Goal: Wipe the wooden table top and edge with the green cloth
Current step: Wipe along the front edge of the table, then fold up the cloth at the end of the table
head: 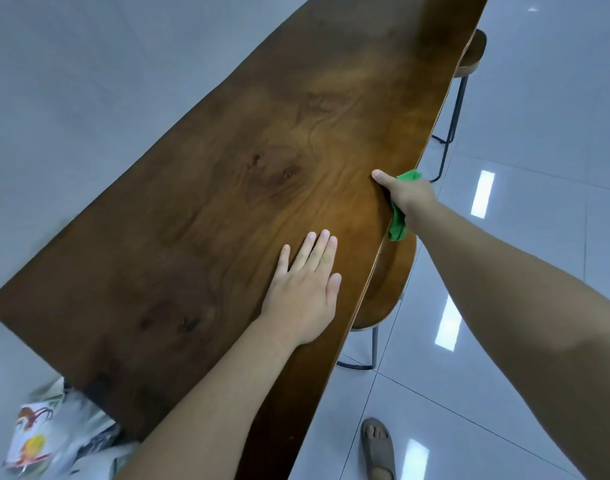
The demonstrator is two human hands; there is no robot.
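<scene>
While wiping the rim: I have my right hand clamped over the long right edge of the wooden bench, thumb lying on the top surface, fingers curled out of sight below.
Cloth: the green cloth is bunched inside that grip, pressed against the edge; one tuft shows beyond the knuckles, a longer tail hangs down toward me.
Cloth axis: it runs roughly along the edge, following the bench's length.
Left hand: my left hand lies flat and released on the top, fingers pointing away from me, holding nothing, just bracing.
Bench axis: the plank runs long from near-left to far-right, tapering out of frame.
Progress: I judge this the edge pass; the top looks bare and evenly glossy, but I cannot tell which parts are already wiped. The far stretch of edge, past the stool, appears to remain.
Underneath: a second stool sits tucked just below my right hand.
</scene>
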